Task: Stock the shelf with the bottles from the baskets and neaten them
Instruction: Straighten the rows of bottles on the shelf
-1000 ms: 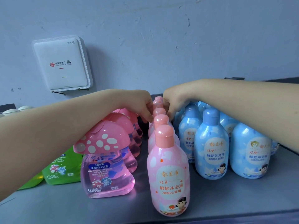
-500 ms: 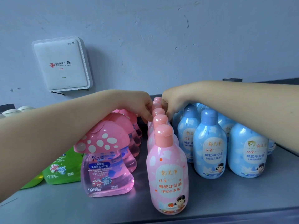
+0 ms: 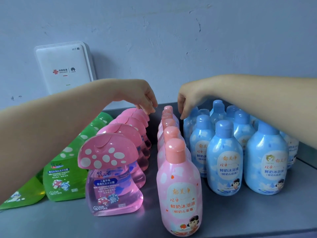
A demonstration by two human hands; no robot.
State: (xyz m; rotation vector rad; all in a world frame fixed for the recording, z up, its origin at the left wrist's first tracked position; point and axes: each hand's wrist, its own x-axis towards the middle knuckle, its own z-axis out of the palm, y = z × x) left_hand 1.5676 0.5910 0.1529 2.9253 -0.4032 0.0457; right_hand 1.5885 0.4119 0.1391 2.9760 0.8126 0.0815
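I see both hands hovering, fingers loosely curled and holding nothing: left hand [image 3: 145, 98] over the pink mushroom bottles [image 3: 113, 170], right hand [image 3: 188, 100] beside the pink round-capped bottles [image 3: 178, 189]. Blue bottles [image 3: 224, 160] stand right, all on the shelf [image 3: 240, 215].

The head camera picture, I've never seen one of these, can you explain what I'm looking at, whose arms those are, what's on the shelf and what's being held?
There is no machine here. The camera sits on a person's head and looks forward and down, so the two bare arms reaching in are their own. The left hand and right hand hover at the back of a grey shelf, fingers loosely curled, with no grip on anything. On the shelf stand rows of bottles running back to the wall: green mushroom bottles far left, pink mushroom-cap bottles, a single-file row of pink round bottles, and a cluster of blue bottles on the right. The white box on the wall is a WiFi router.
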